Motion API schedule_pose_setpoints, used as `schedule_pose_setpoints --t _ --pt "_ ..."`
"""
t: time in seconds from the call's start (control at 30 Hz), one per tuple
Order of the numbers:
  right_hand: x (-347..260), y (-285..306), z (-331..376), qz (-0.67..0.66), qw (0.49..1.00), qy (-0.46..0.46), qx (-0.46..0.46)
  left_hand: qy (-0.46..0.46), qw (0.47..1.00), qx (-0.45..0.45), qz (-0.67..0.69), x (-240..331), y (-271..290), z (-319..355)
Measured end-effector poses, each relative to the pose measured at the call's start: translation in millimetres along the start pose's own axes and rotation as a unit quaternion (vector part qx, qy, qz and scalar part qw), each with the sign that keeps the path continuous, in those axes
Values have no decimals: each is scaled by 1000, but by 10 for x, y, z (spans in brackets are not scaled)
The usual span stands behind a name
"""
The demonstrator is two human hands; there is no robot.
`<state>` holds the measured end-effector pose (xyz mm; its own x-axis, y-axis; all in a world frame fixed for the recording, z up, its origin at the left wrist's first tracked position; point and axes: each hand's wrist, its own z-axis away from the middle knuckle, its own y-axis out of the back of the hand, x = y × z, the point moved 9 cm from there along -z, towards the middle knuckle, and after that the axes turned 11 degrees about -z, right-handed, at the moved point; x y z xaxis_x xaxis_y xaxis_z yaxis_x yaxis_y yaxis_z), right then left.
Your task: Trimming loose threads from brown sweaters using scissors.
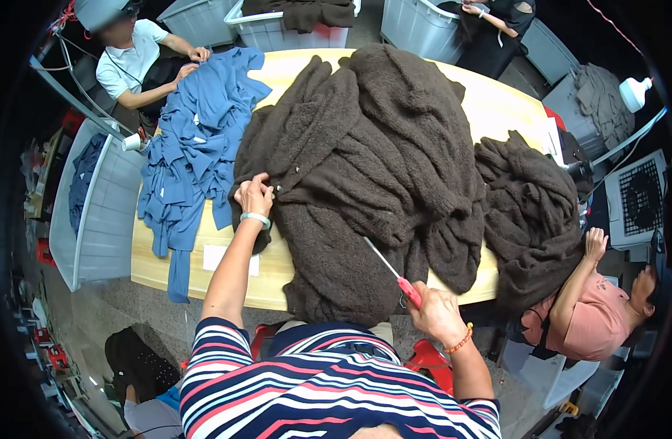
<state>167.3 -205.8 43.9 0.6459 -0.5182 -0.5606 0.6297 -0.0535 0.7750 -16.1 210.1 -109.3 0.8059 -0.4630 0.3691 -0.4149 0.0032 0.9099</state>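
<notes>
Left hand (254, 196) at 9 o'clock of the big dark-brown fleecy garment (365, 168), fingers pinched narrow on its edge by the small metal snaps (277, 189). Right hand (437, 313) at 5 o'clock, fingers closed round the pink handle of slim thread snips (394, 272), blade aimed at 11 o'clock over the fleece. The garment is spread across the pale wooden oval surface (497, 110), hem hanging over my edge. Heap of blue jersey pieces (197, 146) at 10 o'clock, second brown pile (530, 212) at 3 o'clock. To do it cleanly, I judge: keep the edge taut, tip flat, cut only stray thread, avoid the pile.
</notes>
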Motion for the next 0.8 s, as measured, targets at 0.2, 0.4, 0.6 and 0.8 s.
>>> schedule_pose_setpoints --t 0.2,0.4,0.6,0.8 --pt "-494 -69 -381 -4 996 66 -53 -77 993 44 77 640 53 16" --pt "-394 -72 -438 7 997 62 -37 208 965 155 -25 -349 509 -4" --pt "-301 -18 -506 5 997 76 -4 198 942 52 266 -1178 -32 -395" --pt "-3 638 -599 -125 980 42 152 -34 933 200 299 1320 1417 -915"
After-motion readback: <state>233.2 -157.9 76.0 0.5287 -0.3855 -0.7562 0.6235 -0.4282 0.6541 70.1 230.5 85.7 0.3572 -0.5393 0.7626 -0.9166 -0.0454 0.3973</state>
